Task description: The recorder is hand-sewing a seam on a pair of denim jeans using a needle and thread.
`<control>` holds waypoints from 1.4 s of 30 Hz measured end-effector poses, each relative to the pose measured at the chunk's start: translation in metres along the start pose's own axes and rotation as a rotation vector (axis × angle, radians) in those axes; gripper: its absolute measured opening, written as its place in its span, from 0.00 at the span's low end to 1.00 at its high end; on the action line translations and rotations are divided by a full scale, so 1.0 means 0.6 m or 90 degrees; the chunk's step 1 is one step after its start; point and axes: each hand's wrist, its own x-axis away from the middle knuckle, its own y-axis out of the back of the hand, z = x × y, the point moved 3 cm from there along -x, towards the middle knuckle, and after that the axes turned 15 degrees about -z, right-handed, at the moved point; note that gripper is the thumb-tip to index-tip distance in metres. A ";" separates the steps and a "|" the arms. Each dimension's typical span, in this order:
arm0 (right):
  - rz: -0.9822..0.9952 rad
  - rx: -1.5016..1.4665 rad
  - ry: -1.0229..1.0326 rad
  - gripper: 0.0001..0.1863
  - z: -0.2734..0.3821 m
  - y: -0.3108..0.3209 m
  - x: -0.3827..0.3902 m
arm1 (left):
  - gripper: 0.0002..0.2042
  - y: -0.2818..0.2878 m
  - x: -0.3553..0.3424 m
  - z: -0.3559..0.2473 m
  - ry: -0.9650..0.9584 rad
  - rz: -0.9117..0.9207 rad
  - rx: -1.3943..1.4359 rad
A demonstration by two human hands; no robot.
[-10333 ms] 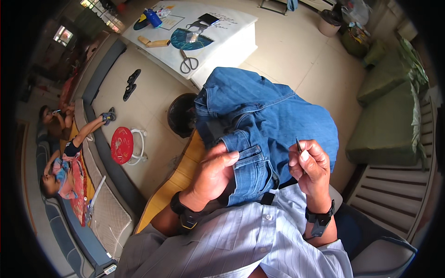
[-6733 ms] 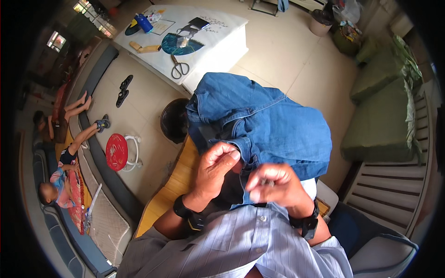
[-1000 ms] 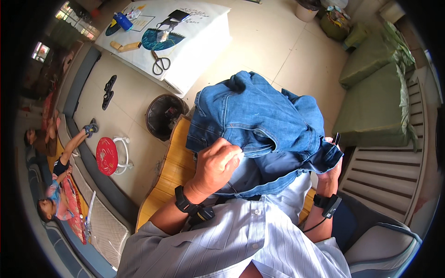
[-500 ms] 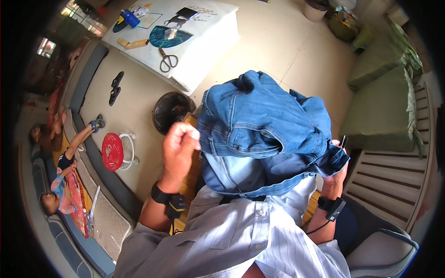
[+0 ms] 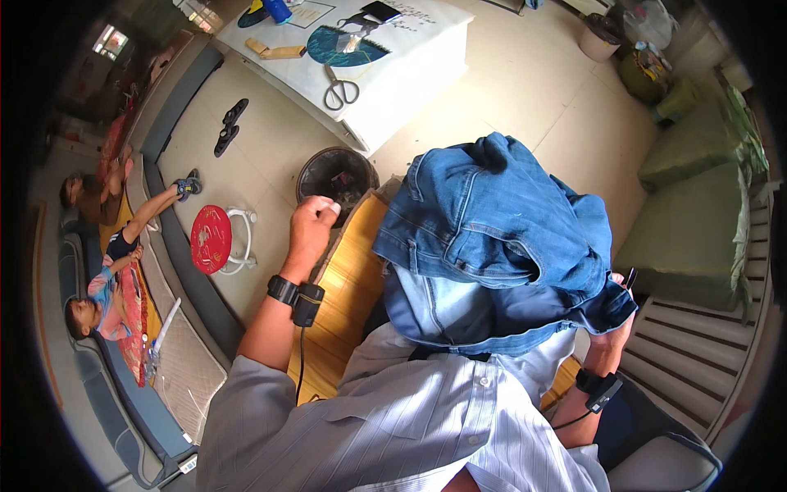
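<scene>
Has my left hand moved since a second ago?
Yes: your left hand has moved off the jeans, forward and leftward, toward the dark bin.

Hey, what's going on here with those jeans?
Blue jeans lie over someone's lap. The right hand holds them at one side, a slim dark tool poking up there. The left hand is off them, fingers curled, near the bin; whether it holds anything can't be seen.

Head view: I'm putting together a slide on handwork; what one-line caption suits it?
Blue jeans over the lap, right hand at their edge, curled left hand held apart near a dark bin.
</scene>
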 end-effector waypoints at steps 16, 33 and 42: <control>0.035 0.271 0.391 0.15 0.125 -0.135 0.139 | 0.10 -0.065 0.130 -0.169 -0.030 0.149 0.266; 0.282 0.380 0.025 0.15 -0.106 -0.306 0.179 | 0.02 -0.075 0.156 -0.189 0.159 0.149 0.354; 0.347 0.397 -0.048 0.17 -0.168 -0.338 0.173 | 0.07 -0.057 0.186 -0.177 0.146 0.191 0.305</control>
